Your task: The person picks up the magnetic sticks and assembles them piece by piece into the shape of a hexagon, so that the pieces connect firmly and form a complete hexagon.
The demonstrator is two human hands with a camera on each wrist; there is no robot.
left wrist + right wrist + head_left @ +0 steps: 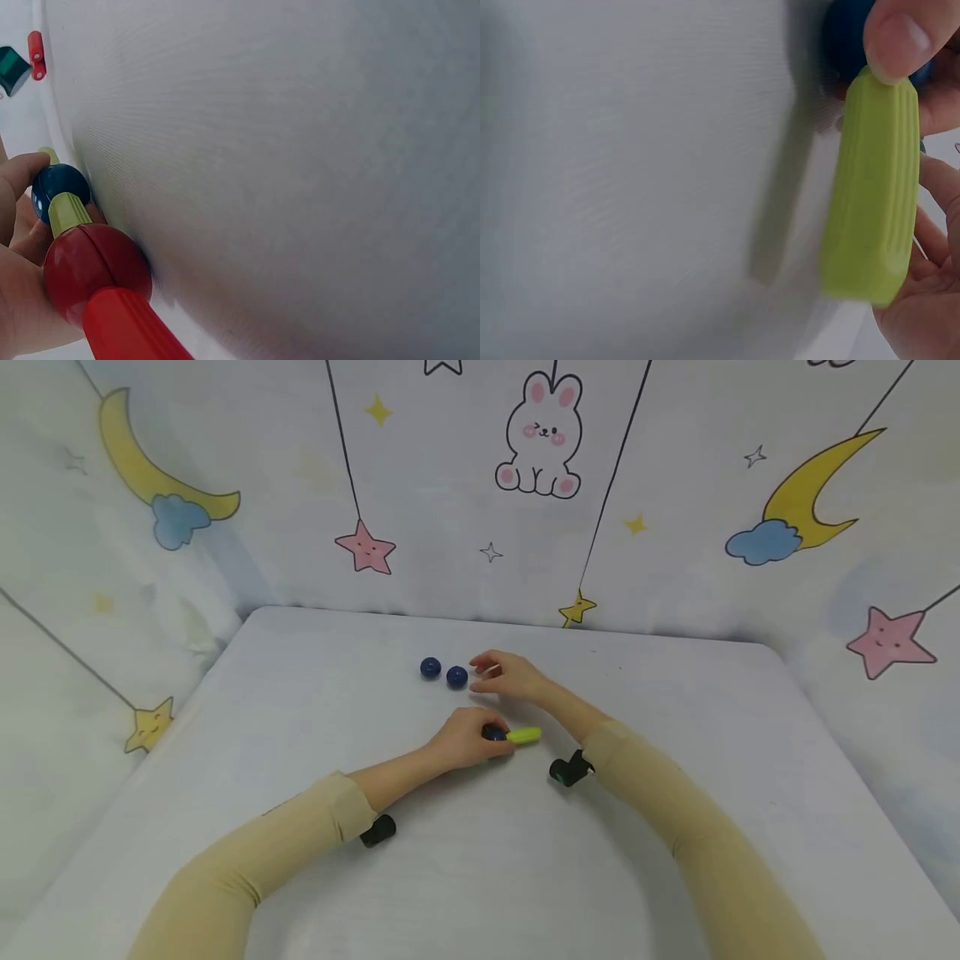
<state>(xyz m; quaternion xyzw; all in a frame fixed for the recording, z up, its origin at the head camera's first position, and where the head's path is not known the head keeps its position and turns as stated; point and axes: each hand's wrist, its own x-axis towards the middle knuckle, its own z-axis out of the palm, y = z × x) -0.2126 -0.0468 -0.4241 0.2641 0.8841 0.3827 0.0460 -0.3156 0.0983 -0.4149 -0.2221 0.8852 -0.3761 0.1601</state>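
My left hand (467,739) pinches a blue ball (493,732) low over the white table. From this ball a yellow-green rod (523,736) juts to the right, one end free. In the left wrist view, another yellow-green rod (69,211) joins the ball to a red ball (97,270), and a red rod (131,326) extends from that; the hand hides these red parts in the head view. My right hand (512,677), fingers bent and apart with nothing between them, is just right of a loose blue ball (457,677). A second loose blue ball (431,668) lies left of it.
A black camera (378,830) is on the left wrist and another (570,768) on the right, both low over the table (465,877). A cloth wall (435,468) with stars, moons and a rabbit rises behind the table's far edge.
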